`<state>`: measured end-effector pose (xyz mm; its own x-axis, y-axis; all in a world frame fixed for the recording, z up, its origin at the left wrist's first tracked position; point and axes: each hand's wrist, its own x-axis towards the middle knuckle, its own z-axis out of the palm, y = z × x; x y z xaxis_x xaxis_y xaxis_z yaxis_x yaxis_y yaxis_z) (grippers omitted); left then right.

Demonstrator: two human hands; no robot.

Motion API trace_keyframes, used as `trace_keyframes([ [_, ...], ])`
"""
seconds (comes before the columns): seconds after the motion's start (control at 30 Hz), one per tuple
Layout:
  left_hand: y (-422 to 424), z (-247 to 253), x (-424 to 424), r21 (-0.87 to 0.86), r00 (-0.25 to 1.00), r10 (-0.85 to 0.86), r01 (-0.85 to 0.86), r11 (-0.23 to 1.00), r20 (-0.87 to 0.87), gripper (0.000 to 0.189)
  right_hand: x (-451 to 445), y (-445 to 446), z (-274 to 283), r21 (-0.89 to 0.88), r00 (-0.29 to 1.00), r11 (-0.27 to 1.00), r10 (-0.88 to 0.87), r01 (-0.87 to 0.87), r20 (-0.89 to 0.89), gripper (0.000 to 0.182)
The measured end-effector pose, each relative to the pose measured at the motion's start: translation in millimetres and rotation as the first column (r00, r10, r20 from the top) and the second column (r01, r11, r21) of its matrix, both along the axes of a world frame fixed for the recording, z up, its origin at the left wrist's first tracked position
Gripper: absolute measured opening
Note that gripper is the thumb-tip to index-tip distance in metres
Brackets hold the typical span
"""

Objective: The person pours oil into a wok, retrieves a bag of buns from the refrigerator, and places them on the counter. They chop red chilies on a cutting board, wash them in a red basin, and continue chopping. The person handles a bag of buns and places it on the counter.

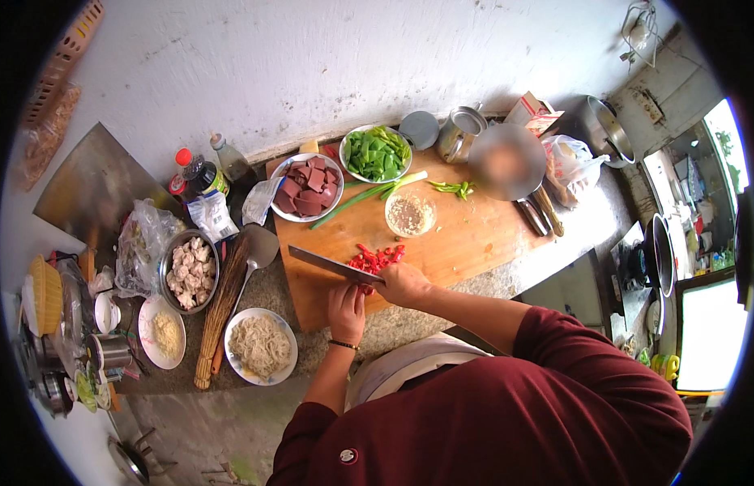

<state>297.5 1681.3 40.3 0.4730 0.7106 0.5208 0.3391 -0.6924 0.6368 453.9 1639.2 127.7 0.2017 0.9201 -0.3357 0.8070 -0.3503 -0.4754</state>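
Observation:
A kitchen cleaver (328,263) lies across the left half of the wooden cutting board (474,237), its blade pointing left. My right hand (407,284) grips its handle. Just past the blade is a heap of chopped red chilli (375,258), with a red piece on the near side too. My left hand (347,311) is bent close against the near side of the blade, fingers together; whether they pinch a chilli is hidden. Beyond the heap stands a clear bowl of minced garlic (410,212). Scallion stalks (367,197) and green pepper pieces (454,189) lie behind.
Along the board's back are a bowl of dark red blood curd (307,188), a bowl of cut greens (377,154) and a metal kettle (462,130). Knife handles (533,217) lie at right. To the left are a spatula (259,248), a straw brush (222,310) and a noodle bowl (260,346).

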Motion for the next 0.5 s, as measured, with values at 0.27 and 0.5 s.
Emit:
trace_keyframes([
  [0.27,-3,-18,-5,-0.012,0.997,0.005,-0.006,1.0,-0.072,0.009,5,-13,29,-0.182,0.996,0.983,0.052,-0.039,0.066,0.03],
  [0.5,-3,-12,-3,-0.015,0.999,-0.011,0.011,1.0,-0.047,0.007,-16,8,-10,-0.042,0.999,0.998,0.039,-0.038,0.029,0.031],
])
